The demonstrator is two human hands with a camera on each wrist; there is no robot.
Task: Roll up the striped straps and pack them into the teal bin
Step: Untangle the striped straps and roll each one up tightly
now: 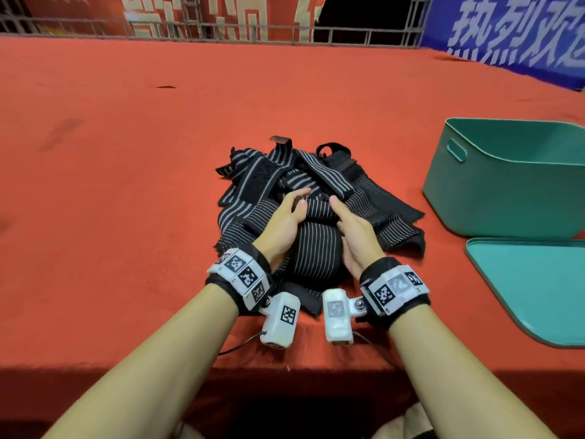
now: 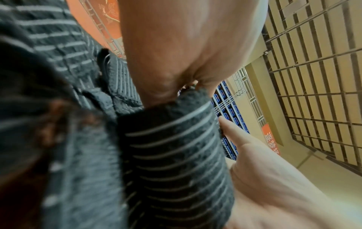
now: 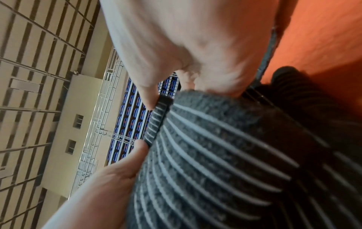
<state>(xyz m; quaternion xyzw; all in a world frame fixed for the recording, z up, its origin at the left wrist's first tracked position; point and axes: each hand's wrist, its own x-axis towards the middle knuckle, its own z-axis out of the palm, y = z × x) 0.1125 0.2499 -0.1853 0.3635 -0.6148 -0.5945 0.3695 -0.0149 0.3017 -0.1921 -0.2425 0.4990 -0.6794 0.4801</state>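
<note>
Both hands are curled round one striped strap [image 1: 311, 236], the left hand [image 1: 281, 223] on its left side and the right hand [image 1: 354, 229] on its right, thumbs on top. It looks like a roll being formed, near the table edge at about six o'clock from the pile of straps [image 1: 285, 182]. That heap lies loose and tangled on the red table [image 1: 126, 185]. The teal bin [image 1: 506, 185] stands well apart at three o'clock, its lid [image 1: 538, 286] flat beside it; no strap shows inside it from here. I judge the job barely begun: this roll unfinished, the rest untouched.
</note>
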